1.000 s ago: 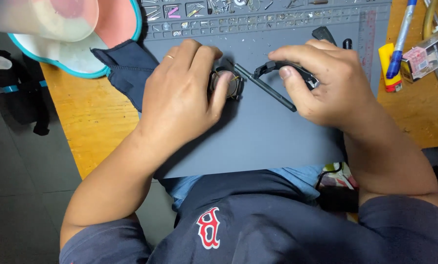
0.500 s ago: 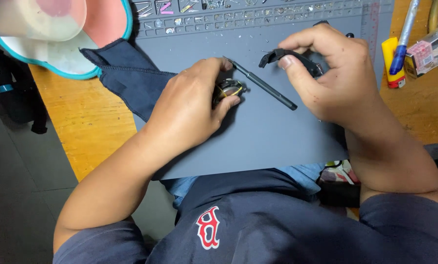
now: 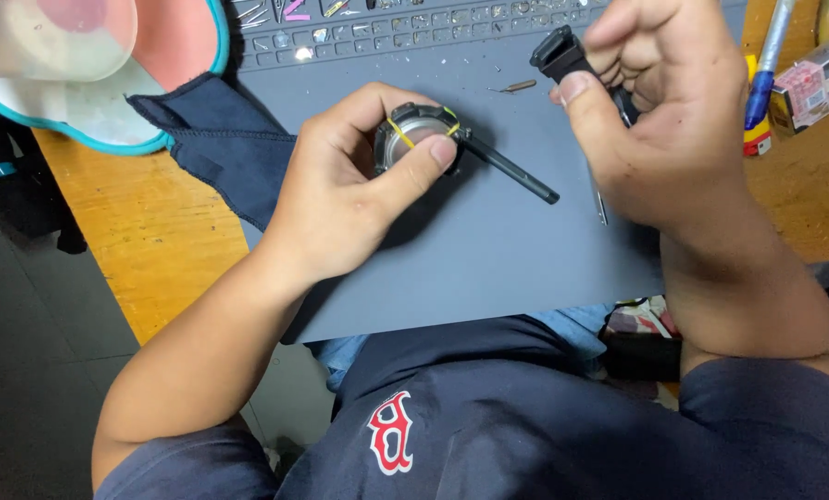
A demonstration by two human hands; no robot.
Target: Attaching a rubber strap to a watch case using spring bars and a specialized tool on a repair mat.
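Left hand (image 3: 340, 199) pinches a half-hidden watch case (image 3: 414, 134); right hand (image 3: 664, 120) grips what seems a black strap (image 3: 562, 54), mostly covered

Two hands work here: the left hand (image 3: 340, 199) at centre, the right hand (image 3: 660, 111) upper right. One watch case (image 3: 412, 132), one black strap piece (image 3: 560, 51), one dark tool (image 3: 507, 168), one grey mat (image 3: 488, 259).

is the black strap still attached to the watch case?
No. The right hand holds the black strap up, apart from the watch case pinched in the left hand.
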